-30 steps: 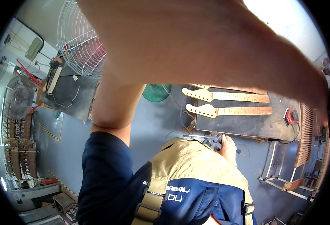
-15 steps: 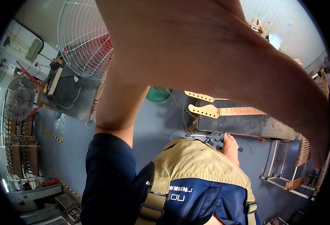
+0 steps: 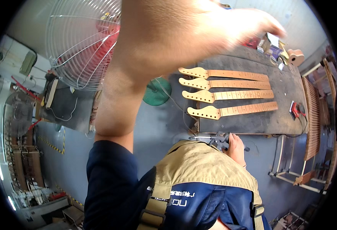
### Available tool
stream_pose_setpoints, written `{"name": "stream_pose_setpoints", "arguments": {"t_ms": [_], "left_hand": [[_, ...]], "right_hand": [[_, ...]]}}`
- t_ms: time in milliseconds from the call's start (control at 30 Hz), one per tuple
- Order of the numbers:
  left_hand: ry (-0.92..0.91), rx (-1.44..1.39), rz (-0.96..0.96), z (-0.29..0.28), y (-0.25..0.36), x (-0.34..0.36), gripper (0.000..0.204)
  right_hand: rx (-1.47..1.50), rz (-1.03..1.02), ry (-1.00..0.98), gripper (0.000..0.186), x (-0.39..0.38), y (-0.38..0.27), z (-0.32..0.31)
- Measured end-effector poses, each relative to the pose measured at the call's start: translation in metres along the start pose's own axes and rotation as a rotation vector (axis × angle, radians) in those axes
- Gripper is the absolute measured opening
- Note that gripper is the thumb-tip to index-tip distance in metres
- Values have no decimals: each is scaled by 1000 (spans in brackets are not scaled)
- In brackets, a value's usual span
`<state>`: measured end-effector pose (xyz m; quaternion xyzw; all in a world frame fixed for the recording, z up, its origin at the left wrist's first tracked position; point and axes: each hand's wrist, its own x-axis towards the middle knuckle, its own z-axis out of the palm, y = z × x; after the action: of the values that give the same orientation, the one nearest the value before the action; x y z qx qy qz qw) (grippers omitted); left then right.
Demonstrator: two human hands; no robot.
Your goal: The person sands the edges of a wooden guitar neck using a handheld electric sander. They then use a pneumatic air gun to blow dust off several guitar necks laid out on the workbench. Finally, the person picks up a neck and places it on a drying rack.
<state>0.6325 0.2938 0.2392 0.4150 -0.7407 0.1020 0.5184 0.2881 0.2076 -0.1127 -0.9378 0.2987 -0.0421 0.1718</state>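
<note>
Four necks [image 3: 249,109] lie in a row on the dark bench [image 3: 283,82], and it looks as though plenty is behind them: every one cut to outline, every headstock [image 3: 211,112] drilled with its line of holes, cross lines clear on the nearer fingerboards. Not a tuner or string on any of them, so those, I'd judge, are left for later; whether the surfaces are finished, these pictures can't settle. Now to the hands! The right hand [image 3: 235,147], down at the bench's near edge, has its fingers closed around a dark tool [image 3: 219,138] with a pale rod running left, apart from the wood. The left hand [image 3: 247,27], raised high across the view, is a blur; can't tell how wide its grip is or whether it holds anything. Back to the necks: pale, creamy headstocks at the left, tips poking past the bench's edge, and warmer, browner fingerboards reaching right. The nearest slants, its right end angled away from the wearer; the far two sit closest together, and a red sander [image 3: 299,111] rests well off their right ends.
</note>
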Motion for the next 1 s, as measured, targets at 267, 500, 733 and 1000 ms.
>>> {"name": "stream_pose_setpoints", "arguments": {"t_ms": [267,500,733,1000], "left_hand": [[-53,-122,-1020,91,-133,-182,35],[446,-47,-1698,252,-91,-449,50],[1018,-714,-1825,294,-80,-437,17],[1247,-759,-1720,293,-74,-430,31]], "right_hand": [[75,-12,-60,72,-6,41,-45],[587,-29,-513,30,38,97,-115],[826,15,-537,37,153,144,-153],[-377,-692,-758,54,207,82,-147]]}}
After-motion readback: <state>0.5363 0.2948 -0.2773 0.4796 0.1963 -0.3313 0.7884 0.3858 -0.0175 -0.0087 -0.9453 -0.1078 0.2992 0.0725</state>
